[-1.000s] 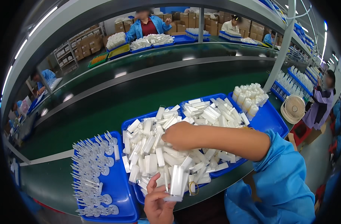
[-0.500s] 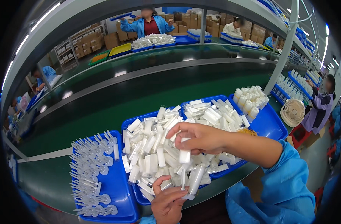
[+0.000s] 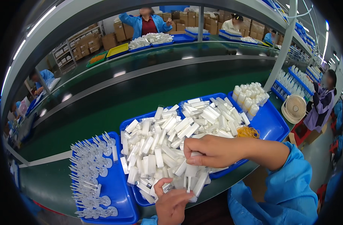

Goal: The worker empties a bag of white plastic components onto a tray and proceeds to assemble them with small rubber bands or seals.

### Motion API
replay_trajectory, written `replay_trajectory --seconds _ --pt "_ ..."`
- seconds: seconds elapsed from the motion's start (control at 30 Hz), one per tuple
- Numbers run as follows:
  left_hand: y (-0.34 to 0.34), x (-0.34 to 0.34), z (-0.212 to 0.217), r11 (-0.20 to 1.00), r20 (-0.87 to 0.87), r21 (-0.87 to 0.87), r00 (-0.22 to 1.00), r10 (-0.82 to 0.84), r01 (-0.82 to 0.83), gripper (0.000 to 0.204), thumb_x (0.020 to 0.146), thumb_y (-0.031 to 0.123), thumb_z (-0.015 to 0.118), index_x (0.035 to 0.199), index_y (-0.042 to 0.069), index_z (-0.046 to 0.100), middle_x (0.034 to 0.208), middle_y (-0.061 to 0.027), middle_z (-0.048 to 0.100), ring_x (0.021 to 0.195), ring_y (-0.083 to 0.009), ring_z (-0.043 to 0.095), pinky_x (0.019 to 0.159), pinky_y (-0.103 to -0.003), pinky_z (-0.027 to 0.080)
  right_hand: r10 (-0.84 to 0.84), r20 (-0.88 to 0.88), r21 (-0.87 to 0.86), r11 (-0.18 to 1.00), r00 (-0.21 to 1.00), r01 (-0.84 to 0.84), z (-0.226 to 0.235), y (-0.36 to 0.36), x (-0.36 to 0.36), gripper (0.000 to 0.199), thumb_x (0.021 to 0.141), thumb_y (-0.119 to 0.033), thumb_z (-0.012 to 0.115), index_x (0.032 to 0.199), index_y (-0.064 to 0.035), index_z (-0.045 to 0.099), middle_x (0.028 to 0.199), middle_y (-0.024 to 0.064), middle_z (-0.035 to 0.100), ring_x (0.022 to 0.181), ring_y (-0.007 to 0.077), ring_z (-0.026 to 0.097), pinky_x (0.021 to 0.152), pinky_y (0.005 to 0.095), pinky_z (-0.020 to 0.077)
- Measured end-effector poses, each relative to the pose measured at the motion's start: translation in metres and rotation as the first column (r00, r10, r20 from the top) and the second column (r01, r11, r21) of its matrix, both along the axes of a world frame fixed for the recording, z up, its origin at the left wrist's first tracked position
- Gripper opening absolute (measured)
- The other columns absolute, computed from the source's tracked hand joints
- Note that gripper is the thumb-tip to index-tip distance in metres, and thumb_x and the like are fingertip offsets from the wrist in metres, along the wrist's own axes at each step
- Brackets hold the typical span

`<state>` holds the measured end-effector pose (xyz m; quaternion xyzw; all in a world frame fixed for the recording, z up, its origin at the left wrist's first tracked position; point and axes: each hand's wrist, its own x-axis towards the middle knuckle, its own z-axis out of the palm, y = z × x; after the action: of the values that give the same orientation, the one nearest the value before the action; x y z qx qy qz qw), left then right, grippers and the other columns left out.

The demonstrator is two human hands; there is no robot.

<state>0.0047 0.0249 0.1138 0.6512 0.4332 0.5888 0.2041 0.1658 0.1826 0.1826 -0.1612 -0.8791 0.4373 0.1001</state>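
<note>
My left hand [image 3: 172, 202] is low at the front, thumb and fingers pinched on a clear plastic piece with thin upright white prongs [image 3: 187, 183]. Just above it my right hand [image 3: 209, 150] reaches in from the right, its fingers closed round a white block-like piece [image 3: 191, 170]. The lower end of this piece meets the prong tips or sits right over them; I cannot tell which. Its upper part is hidden by my fingers. Under both hands, white and clear oblong pieces [image 3: 149, 144] lie heaped in a blue tray [image 3: 123, 123].
Left, a blue tray [image 3: 121, 187] holds rows of translucent spiked pieces [image 3: 89, 180]. Right, another blue tray [image 3: 274, 120] holds bundled white pieces [image 3: 250, 97] and yellow rubber bands [image 3: 248, 132]. Beyond runs a green conveyor belt [image 3: 115, 97]. A fan [image 3: 294, 108] and a person [image 3: 323, 101] are at right.
My right hand has moved slightly down and to the right, bringing the white piece lower over the prongs. My left hand has barely moved. The rubber bands show more fully.
</note>
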Motion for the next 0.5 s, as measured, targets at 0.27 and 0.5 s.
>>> replay_trajectory --seconds 0.27,0.5 --pt "-0.002 0.009 -0.013 0.998 0.059 0.054 0.998 0.031 -0.035 0.007 0.076 0.003 0.062 0.078 0.006 0.057 0.08 -0.0098 0.061 0.091 -0.0275 0.054 0.092 -0.048 0.03 0.14 0.018 -0.213 0.968 0.99 -0.133 -0.007 -0.019 0.003 0.023 0.092 -0.03 0.043 0.089 -0.0078 0.045 0.082 0.009 0.051 0.076 0.0204 0.048 0.069 0.0336 0.0362" --pt "-0.003 0.005 -0.004 0.994 0.013 0.067 0.997 0.082 -0.083 0.01 0.079 0.009 0.063 0.079 0.005 0.053 0.084 -0.0122 0.06 0.098 -0.0339 0.049 0.091 -0.049 0.031 0.133 -0.078 0.041 0.991 0.988 -0.13 -0.007 -0.037 -0.003 0.022 0.091 -0.029 0.044 0.091 -0.008 0.046 0.084 0.0113 0.05 0.079 0.0245 0.049 0.082 0.0376 0.0316"
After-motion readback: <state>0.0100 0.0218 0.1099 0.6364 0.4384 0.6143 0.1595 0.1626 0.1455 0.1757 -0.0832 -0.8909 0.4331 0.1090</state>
